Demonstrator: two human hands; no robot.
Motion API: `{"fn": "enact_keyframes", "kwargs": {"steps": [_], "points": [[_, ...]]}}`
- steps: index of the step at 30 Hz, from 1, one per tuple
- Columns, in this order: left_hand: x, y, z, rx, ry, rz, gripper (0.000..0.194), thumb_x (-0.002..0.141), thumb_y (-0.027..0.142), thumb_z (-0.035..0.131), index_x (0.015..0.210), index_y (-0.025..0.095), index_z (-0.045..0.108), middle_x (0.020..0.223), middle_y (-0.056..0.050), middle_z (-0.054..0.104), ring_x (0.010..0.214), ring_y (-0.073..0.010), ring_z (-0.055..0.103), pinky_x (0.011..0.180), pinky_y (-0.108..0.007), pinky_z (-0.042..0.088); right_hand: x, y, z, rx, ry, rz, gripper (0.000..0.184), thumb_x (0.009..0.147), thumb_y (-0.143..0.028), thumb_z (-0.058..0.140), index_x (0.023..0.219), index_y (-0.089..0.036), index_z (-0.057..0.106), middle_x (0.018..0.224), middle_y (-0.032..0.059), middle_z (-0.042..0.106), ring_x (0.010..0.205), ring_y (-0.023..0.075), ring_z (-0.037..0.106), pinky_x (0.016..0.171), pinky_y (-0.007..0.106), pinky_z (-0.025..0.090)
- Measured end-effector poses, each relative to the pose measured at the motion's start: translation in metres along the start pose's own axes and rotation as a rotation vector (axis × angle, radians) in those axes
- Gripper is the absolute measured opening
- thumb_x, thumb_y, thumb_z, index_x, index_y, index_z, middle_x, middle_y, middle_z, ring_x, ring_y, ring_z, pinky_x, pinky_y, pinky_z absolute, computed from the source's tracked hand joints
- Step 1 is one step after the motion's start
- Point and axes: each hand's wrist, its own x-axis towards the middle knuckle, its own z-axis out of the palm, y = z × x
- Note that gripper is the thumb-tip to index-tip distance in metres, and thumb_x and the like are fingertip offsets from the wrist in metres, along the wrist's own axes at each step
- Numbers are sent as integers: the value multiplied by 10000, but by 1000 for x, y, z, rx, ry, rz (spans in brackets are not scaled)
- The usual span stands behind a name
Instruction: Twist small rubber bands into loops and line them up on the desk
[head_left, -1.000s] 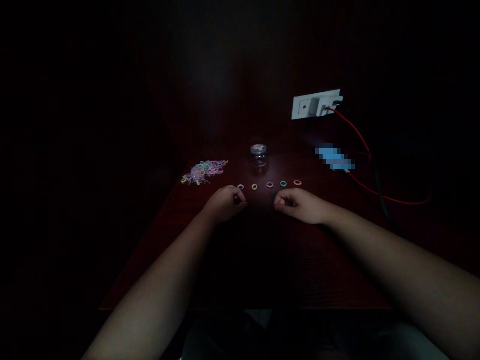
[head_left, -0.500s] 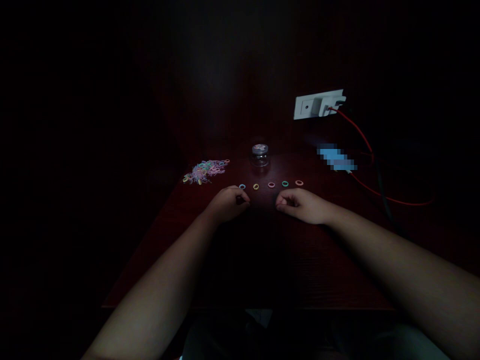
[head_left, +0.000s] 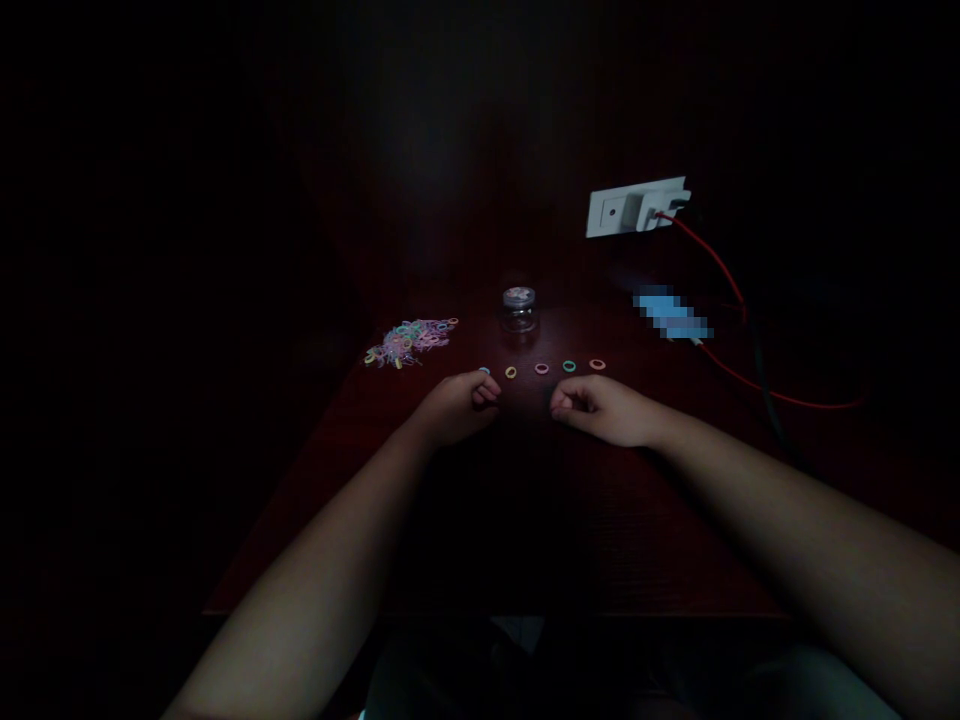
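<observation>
The scene is very dark. My left hand (head_left: pixel 455 404) rests on the dark red table (head_left: pixel 525 520) with its fingers curled in, right below a blue ring (head_left: pixel 484 371) that its knuckles partly cover. My right hand (head_left: pixel 600 408) lies beside it, also closed in a loose fist. Just beyond both hands runs a row of small coloured rings: yellow (head_left: pixel 511 372), pink (head_left: pixel 541 368), green (head_left: pixel 569 366) and red (head_left: pixel 597 364). What either fist holds, if anything, is hidden.
A heap of small coloured rings (head_left: pixel 409 341) lies at the far left of the table. A small glass jar (head_left: pixel 518 308) stands behind the row. A white wall socket (head_left: pixel 636 206) with a red cable (head_left: pixel 720 275) is at the back right, above a blurred blue object (head_left: pixel 670 313).
My left hand has crept slightly forward and now partly covers the blue ring. My right hand has stayed where it was.
</observation>
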Motion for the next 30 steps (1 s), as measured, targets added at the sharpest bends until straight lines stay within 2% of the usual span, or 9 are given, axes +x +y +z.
{"fn": "enact_keyframes", "kwargs": {"steps": [14,30], "points": [[0,3,0,-3,-16,-5,237,721,230,664,953,186,637,898,-25,675,776,-131,615,695,-253,501,0,1,0,11,-11,-10,163,824,-327,543,796,-172,584,681,-10,545,605,115,469,572,254,377],[3,3,0,-66,-14,-26,163,760,160,595,917,168,636,829,-17,690,739,-120,642,698,-239,513,0,1,0,29,-14,4,172,819,-339,548,792,-172,578,681,-8,539,606,116,465,569,254,375]]}}
